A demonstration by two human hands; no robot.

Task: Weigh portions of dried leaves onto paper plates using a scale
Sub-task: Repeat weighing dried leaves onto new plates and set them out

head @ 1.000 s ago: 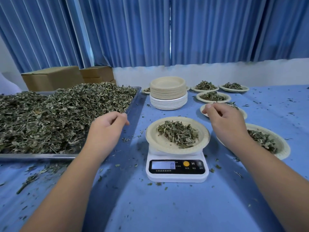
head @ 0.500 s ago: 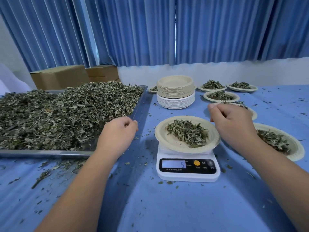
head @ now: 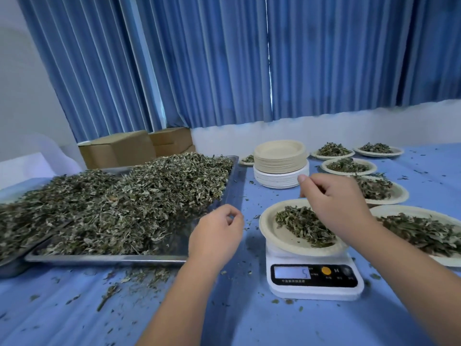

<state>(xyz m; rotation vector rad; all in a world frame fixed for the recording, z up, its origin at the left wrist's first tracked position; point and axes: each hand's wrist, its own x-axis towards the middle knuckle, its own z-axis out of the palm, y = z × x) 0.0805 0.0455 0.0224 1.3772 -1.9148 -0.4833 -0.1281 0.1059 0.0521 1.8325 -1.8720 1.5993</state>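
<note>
Portion-adjusting step, likely. Beige paper plate (head: 272, 228) of dried green leaves (head: 299, 224) on white digital scale (head: 314, 283), 3 o'clock of steel tray (head: 99, 258). Right hand (head: 336, 206) above, fingers (head: 311, 188) pinched, contents unclear; left hand (head: 214, 236) slack, empty. Next: gentle pinches only.

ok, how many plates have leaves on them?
7 plates: one on the scale; five to its right; one left of the stack. Others may be hidden.
</note>
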